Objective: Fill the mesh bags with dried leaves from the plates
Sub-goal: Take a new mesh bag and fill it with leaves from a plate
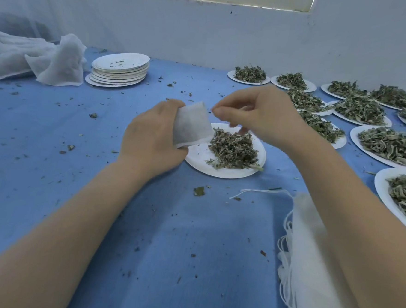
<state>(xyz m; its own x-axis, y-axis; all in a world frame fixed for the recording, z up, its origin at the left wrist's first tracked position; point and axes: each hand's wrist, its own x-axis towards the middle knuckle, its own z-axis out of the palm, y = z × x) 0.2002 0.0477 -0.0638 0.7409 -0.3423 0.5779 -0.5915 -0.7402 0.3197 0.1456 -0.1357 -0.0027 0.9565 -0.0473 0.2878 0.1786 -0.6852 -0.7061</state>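
My left hand [150, 138] grips a small white mesh bag [191, 124] by its left side, holding it tilted above the left rim of a white paper plate [196, 160]. Dark shapes of leaves show through the bag. A heap of dried green leaves [232, 148] lies on that plate. My right hand [255, 111] hovers just right of the bag's top corner, its thumb and fingers pinched together; whether they hold a string or bits of leaf I cannot tell.
A stack of empty paper plates [120, 70] stands at the back left beside crumpled white mesh cloth [35, 58]. Several plates heaped with leaves [387, 145] fill the right side. A pile of empty drawstring bags [310, 257] lies under my right forearm. Leaf crumbs dot the blue tabletop [53, 143].
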